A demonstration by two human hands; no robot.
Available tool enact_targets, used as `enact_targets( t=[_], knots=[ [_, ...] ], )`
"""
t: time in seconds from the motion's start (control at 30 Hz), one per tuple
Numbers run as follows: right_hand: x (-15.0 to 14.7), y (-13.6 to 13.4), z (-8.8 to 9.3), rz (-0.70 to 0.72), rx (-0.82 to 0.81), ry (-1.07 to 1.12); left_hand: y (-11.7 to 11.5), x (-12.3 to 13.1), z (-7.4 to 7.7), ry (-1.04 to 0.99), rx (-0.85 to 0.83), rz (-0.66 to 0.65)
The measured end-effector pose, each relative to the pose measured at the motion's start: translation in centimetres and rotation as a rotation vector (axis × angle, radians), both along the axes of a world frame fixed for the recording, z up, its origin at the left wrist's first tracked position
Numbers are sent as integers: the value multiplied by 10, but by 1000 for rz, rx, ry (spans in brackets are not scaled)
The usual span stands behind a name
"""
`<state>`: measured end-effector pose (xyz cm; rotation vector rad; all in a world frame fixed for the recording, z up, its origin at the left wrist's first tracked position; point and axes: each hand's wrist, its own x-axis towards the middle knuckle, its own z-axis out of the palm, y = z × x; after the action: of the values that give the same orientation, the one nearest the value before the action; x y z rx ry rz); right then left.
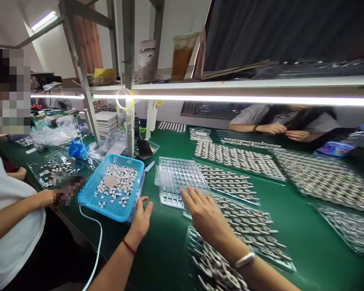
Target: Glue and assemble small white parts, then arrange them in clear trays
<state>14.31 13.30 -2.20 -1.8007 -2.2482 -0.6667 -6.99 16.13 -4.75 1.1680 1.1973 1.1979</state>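
My right hand (204, 208) is stretched out flat, its fingertips over the near right corner of a transparent plastic tray (172, 184) with rows of small pockets. Whether they press on it I cannot tell. My left hand (142, 220) is half raised beside a blue plastic basket (92, 190), thumb and fingers apart, holding nothing. Inside the basket lie many small round white-and-dark pieces (121, 190) and a beige scrap (111, 181). Under my right forearm are trays of grey elongated parts (248, 226), and a nearer tray with jumbled parts (218, 266).
Further filled trays (236, 159) cover the right of the green table (166, 238). A co-worker's hands (274, 128) are across the table; another person (15, 210) works at left. A white cable (98, 238) hangs by the near edge. A lit shelf (245, 85) runs above.
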Motion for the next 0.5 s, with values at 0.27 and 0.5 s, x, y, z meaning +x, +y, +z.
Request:
enact_targets(
  t=[0.27, 0.5],
  knots=[
    [-58, 35, -30, 11, -154, 31, -1, -6, -14, 182, 54, -22],
    [-70, 60, -60, 38, -194, 158, -1, -11, -20, 236, 41, -39]
  ],
)
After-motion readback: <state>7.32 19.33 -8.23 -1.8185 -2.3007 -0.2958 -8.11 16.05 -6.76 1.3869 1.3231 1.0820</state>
